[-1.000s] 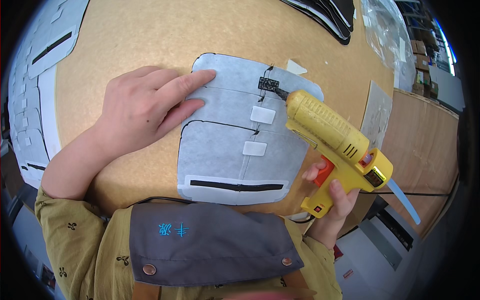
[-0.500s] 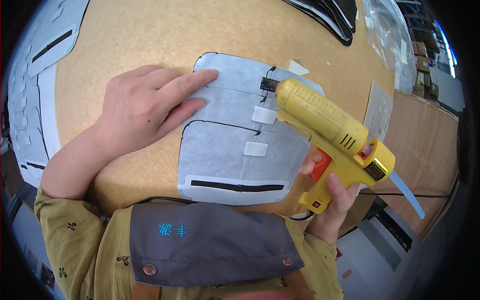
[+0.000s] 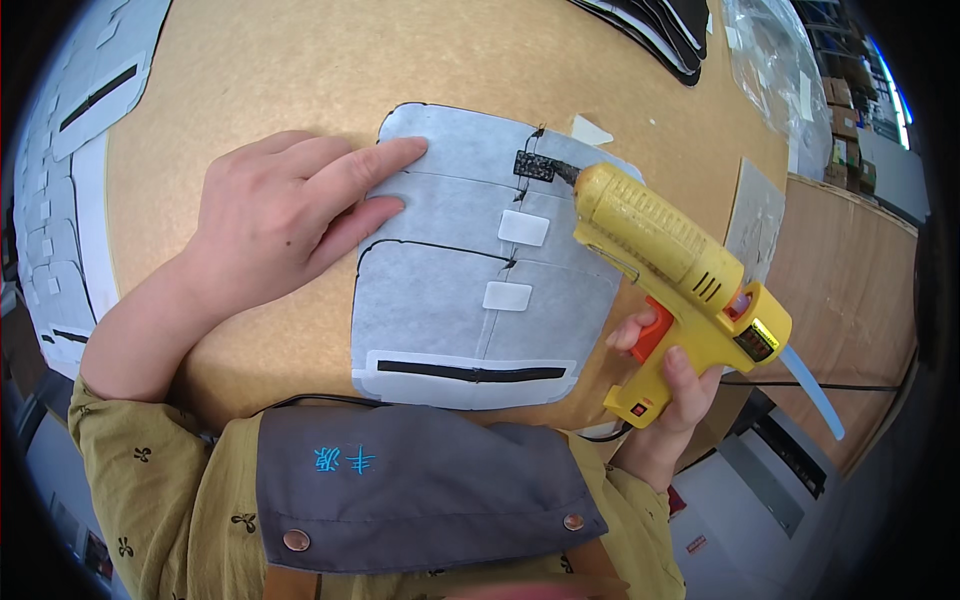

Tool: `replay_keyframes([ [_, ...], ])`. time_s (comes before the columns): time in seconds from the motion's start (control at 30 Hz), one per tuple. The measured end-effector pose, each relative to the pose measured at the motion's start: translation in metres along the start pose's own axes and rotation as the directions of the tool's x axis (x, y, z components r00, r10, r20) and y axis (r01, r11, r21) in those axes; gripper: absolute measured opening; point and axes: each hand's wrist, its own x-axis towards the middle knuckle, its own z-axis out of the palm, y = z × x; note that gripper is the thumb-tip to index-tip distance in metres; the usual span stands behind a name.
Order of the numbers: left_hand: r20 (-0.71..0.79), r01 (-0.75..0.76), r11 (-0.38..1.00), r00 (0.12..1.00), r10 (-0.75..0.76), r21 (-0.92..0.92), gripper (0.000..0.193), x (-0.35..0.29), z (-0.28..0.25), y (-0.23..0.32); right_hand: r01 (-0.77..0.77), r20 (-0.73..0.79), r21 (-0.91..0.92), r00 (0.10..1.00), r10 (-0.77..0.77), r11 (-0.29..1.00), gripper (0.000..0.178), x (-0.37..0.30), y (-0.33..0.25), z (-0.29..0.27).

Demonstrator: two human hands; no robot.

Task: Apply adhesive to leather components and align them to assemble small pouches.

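Note:
In front of me lies a light grey fabric panel [image 3: 450, 310] with dark edging and a black strip [image 3: 470, 372] across its near end. My left hand [image 3: 290, 205] rests at its far left edge, index finger stretched onto the fabric and thumb apart. Wrapped round the handle of a yellow hot glue gun [image 3: 665, 245] is my right hand [image 3: 685, 390], one finger by the orange trigger [image 3: 652, 330]. The gun's dark nozzle [image 3: 566, 173] points at a black, shiny patch [image 3: 533, 166] near the far edge. Two white rectangular tabs sit nearer, including one tab [image 3: 523, 228].
More grey panels [image 3: 110, 90] overlap along the table's left side. Black layered pieces [image 3: 655, 30] lie at the far edge, beside clear plastic wrap [image 3: 770, 70]. A white scrap [image 3: 591, 130] is just beyond the panel. A black cable [image 3: 810, 387] runs at the right.
The glue gun has shifted slightly right, away from the black patch, so more of its nozzle and the patch show. My left hand and the panel have slid slightly left in the picture.

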Motion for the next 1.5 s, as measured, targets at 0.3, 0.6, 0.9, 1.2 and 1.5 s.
replay_keyframes([
  [0.3, -0.003, -0.001, 1.000, 1.000, 0.001, 0.003, 0.044, 0.000, 0.000, 0.000, 0.003, -0.005, -0.002, 1.000, -0.003, 1.000, 0.052, -0.002, 0.000, -0.001],
  [0.6, 0.000, 0.003, 1.000, 1.000, -0.003, 0.002, 0.044, 0.000, 0.000, 0.000, 0.016, -0.046, 0.009, 0.999, -0.015, 1.000, 0.051, -0.001, 0.000, 0.005],
  [0.9, -0.005, 0.002, 1.000, 1.000, -0.002, 0.000, 0.044, 0.004, -0.001, 0.002, -0.008, -0.003, 0.017, 1.000, 0.008, 1.000, 0.053, -0.001, 0.002, -0.004],
  [1.2, -0.017, 0.001, 1.000, 1.000, -0.001, -0.010, 0.045, 0.000, -0.002, 0.001, -0.025, 0.073, 0.060, 0.997, 0.021, 0.998, 0.053, 0.000, -0.004, 0.007],
  [1.5, -0.012, 0.001, 1.000, 1.000, -0.001, -0.004, 0.045, -0.003, -0.002, 0.000, 0.008, -0.030, -0.015, 1.000, -0.008, 1.000, 0.054, -0.003, -0.002, 0.006],
])
